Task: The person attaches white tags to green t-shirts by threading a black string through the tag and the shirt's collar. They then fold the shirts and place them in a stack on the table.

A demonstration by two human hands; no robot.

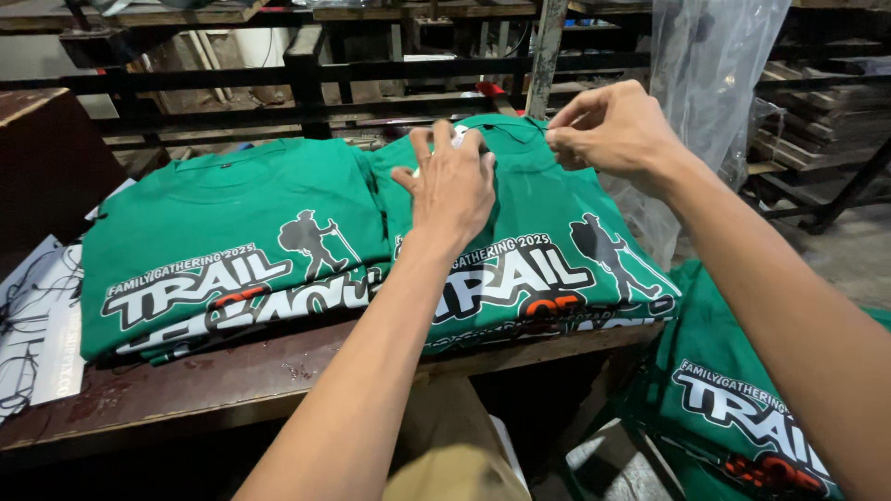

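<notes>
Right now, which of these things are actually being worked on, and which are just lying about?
In hand:
right-hand green shirt stack, under the left hand
its collar, pinched by the right hand

Lying about:
left green shirt stack
clear plastic bag
green shirts lower right
printed sheets

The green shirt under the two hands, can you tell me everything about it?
The green shirt looks like soft cotton, folded flat on top of a stack on the wooden table. Its front shows white and orange lettering and a dark hiker figure with a stick. The left hand presses flat near the collar; the right hand pinches the neckline. Another green stack lies beside it.
</notes>
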